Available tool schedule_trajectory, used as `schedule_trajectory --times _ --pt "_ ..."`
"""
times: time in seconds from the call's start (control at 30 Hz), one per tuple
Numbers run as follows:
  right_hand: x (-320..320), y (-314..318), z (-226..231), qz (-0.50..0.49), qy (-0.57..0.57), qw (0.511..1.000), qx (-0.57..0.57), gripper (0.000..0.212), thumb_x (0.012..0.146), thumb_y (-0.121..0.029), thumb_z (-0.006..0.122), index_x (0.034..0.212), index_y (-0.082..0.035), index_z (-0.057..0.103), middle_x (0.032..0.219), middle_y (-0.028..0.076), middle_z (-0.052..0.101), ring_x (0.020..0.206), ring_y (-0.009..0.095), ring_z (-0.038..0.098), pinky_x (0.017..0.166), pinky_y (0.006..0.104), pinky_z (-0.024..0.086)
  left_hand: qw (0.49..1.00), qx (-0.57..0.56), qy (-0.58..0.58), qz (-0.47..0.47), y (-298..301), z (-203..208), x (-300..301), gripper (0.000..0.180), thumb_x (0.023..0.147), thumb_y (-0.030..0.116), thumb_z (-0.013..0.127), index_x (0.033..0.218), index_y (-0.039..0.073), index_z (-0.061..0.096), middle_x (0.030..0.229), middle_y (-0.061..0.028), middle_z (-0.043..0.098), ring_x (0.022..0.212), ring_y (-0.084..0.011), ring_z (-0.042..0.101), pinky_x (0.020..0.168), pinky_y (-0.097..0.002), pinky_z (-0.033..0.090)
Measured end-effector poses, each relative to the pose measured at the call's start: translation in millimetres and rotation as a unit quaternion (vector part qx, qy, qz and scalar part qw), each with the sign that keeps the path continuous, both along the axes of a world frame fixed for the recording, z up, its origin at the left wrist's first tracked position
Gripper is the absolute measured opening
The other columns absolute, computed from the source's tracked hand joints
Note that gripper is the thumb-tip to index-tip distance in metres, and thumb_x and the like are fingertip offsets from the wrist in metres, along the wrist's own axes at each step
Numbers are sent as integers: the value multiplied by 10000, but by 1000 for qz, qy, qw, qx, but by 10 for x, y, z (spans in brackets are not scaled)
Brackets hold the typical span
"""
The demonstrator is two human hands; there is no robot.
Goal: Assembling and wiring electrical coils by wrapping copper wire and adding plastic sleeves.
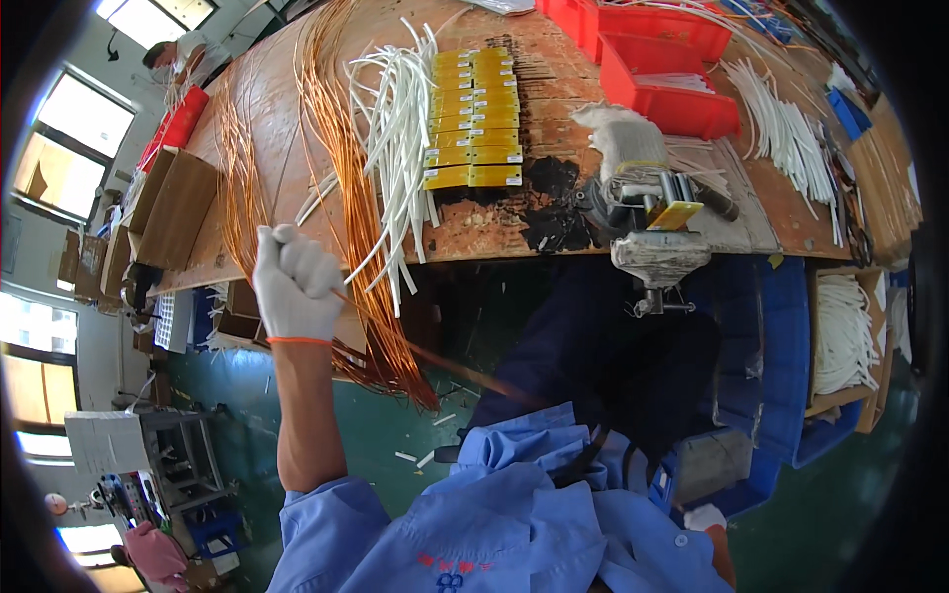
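Note:
My left hand (299,287), in a white glove, is raised at the table's near edge with its fingers closed in a fist. A thin copper wire (450,367) runs from the fist down across to my lap. Beside the fist, a thick bundle of copper wires (381,346) hangs over the edge. White tubes (395,138) lie to its right. Down at the lower right, my right hand (704,517), also gloved, shows only in part beside my body. Its fingers are hidden, so its grip cannot be made out.
Yellow taped pieces (473,124) lie in rows on the worn table (465,222). A cloth-wrapped vise (657,247) is fixed at the near edge. Red bins (662,94) stand behind it. Blue crates (732,346) and a box of white tubes (845,331) are at right. Another person (188,59) works far left.

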State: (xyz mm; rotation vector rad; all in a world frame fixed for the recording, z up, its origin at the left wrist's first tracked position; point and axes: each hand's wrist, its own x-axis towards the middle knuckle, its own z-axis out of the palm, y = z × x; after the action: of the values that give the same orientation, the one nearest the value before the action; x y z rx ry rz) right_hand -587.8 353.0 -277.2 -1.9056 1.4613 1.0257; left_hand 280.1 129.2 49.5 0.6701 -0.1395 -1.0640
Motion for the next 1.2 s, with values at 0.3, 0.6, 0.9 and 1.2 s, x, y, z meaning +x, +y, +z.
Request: schedule_trajectory --times 0.3,0.6,0.9,1.2 --pt "4002 -1955 2213 -297 -687 662 -51 729 1102 -276 740 1660 87 440 1442 202 719 1160 212 758 1010 344 600 982 65 47 -170 136 -513 -2210 683 1173 720 334 743 198 430 581 68 223 432 -118 201 408 -321 169" --pt "4363 -2081 2802 -297 -595 747 -16 273 1113 -102 695 1337 25 784 850 -6 730 707 30 596 643 234 495 938 180 -293 42 66 -215 -682 608 1199 602 439 835 148 616 611 24 412 450 -152 383 430 -345 299" --pt "3975 -2495 2953 -317 -563 763 -25 262 1093 -49 661 1299 52 787 764 3 693 634 26 583 578 242 469 398 262 -875 -90 225 -348 320 236 1044 255 734 1044 25 789 1267 -177 725 1115 -373 688 1007 -474 537" --pt "4019 -2695 3261 -198 -623 752 -85 316 1029 9 674 1318 1 800 977 125 823 821 146 785 732 301 616 125 271 -954 15 400 1400 -859 166 1005 134 686 1001 11 798 859 -43 700 829 -214 665 734 -341 567"
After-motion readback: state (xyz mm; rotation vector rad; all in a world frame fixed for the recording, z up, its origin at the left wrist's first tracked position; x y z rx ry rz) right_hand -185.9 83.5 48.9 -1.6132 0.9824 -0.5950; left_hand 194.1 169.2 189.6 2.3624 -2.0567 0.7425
